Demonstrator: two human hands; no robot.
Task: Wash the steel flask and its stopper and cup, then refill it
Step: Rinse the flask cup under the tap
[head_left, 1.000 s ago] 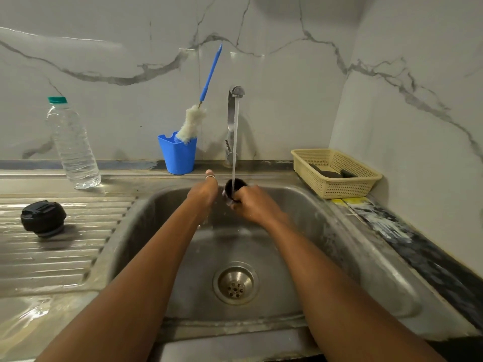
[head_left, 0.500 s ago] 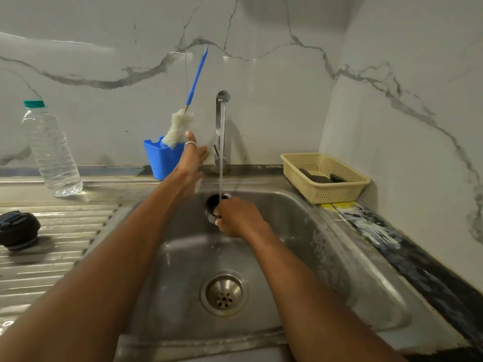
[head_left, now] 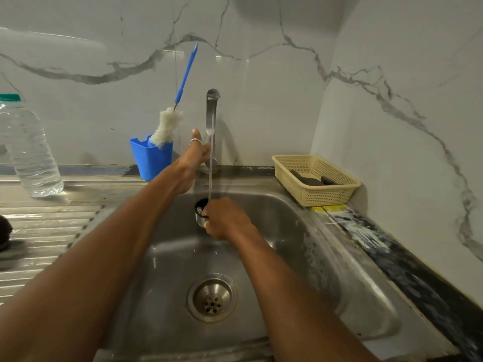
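Steel flask [head_left: 201, 212] sits under the stream, gripped by my right hand [head_left: 224, 219]; my left hand [head_left: 194, 155] has moved to the tap [head_left: 212, 113], grip unclear, probably shutting it.

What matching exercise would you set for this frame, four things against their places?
Things:
1. brush
2. water bottle
3. flask
4. basket

Places:
A. on the counter, right of the sink
B. in the right hand, under the running water
C. standing in the blue cup
D. on the counter, left of the sink

Pairs: 1-C, 2-D, 3-B, 4-A
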